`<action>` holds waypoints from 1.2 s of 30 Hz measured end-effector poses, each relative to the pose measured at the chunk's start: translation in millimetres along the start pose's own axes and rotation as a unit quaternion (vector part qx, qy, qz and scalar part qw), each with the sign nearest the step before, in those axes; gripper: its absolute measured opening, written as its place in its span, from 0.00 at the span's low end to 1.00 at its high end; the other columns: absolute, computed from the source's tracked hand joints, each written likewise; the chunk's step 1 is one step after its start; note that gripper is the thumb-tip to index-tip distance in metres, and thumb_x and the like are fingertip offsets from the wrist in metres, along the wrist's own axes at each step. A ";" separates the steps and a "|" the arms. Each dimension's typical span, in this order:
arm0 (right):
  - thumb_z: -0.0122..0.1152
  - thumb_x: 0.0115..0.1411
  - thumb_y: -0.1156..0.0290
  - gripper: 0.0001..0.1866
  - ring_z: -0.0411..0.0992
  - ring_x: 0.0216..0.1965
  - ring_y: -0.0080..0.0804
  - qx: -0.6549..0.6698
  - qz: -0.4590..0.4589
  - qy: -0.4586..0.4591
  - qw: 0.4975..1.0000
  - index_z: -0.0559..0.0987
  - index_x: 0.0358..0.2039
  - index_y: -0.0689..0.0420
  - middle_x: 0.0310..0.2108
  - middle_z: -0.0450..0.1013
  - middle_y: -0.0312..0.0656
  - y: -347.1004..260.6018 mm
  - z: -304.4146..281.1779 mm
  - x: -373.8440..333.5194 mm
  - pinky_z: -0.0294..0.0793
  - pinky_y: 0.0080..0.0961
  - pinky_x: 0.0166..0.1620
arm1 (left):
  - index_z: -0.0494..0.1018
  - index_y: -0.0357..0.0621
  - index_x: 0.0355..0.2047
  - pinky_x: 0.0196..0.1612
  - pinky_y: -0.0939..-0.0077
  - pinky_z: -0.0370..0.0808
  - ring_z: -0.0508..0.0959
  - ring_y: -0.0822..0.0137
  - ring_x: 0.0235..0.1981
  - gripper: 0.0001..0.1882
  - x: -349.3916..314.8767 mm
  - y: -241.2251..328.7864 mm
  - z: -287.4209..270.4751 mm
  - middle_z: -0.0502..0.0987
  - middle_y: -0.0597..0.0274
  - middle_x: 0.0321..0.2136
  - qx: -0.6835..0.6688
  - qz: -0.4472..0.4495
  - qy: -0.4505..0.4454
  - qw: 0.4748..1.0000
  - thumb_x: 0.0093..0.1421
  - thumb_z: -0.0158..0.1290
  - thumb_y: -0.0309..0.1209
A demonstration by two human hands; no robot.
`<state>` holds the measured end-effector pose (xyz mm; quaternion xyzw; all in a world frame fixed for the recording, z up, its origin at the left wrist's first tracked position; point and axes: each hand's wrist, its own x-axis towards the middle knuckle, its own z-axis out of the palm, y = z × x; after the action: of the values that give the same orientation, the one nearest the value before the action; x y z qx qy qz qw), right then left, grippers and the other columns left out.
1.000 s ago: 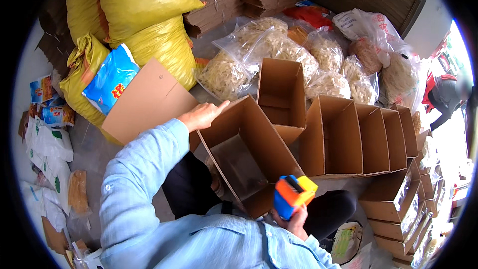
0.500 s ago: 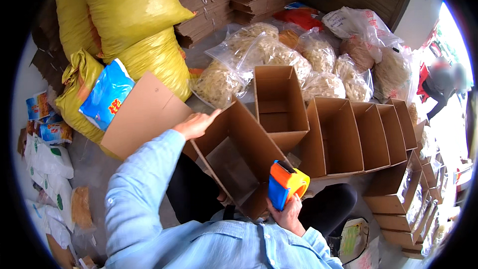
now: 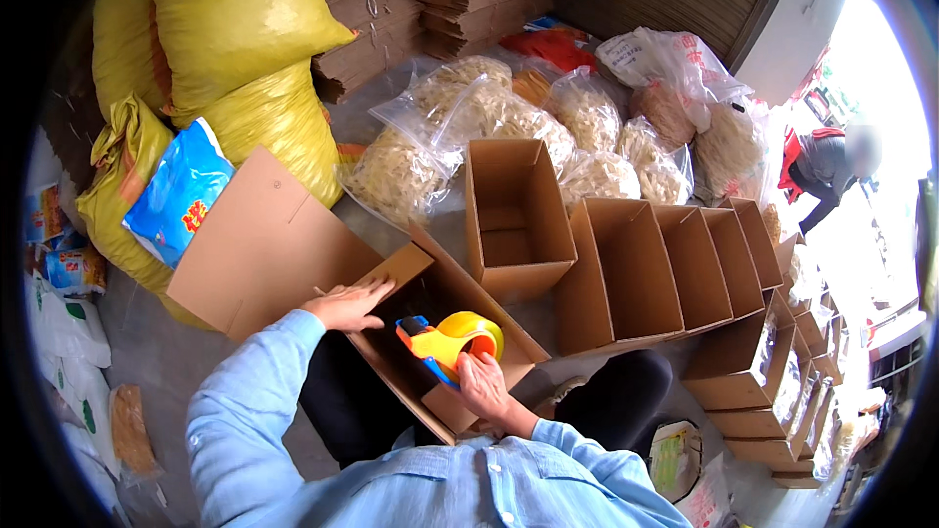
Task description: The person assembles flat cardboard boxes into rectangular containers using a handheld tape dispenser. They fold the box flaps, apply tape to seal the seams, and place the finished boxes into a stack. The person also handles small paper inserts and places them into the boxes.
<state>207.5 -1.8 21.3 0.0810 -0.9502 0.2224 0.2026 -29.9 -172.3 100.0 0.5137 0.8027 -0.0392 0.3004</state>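
Observation:
A brown cardboard box (image 3: 486,296) sits open between my legs, with short flaps at its far and near ends folded inward. My left hand (image 3: 350,307) lies with fingers stretched out at the far left corner of this box, touching the far flap (image 3: 399,272). A large side flap (image 3: 269,244) spreads out to the left beyond that hand. In my right hand (image 3: 483,387) is a tape dispenser (image 3: 438,340), orange and blue with a yellow roll, held over the box opening. The box's dark inside is partly hidden by the dispenser.
An upright open box (image 3: 516,210) stands just ahead, and a row of open boxes (image 3: 621,269) runs to the right. Clear bags of pale dried food (image 3: 401,171) lie behind. Full yellow sacks (image 3: 245,10) and a blue packet (image 3: 181,191) are at left. A person (image 3: 831,161) bends at far right.
My right hand has carried the tape dispenser left over the box and turned it. My left hand now lies on the far flap, and the end flaps are folded in.

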 end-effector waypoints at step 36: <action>0.55 0.58 0.60 0.24 0.71 0.36 0.30 0.376 0.317 0.167 0.854 0.64 0.49 0.62 0.35 0.71 0.44 -12.5 10.5 11.4 0.72 0.26 0.37 | 0.76 0.43 0.38 0.24 0.74 0.67 0.72 0.72 0.18 0.11 103.7 -46.4 101.6 0.75 0.46 0.22 -0.379 -0.107 0.529 0.752 0.56 0.53 0.34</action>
<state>196.5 -18.4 22.4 -0.1930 -0.7201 0.6251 0.2314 -54.6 -148.7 -48.6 0.2074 0.8320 0.5145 -0.0088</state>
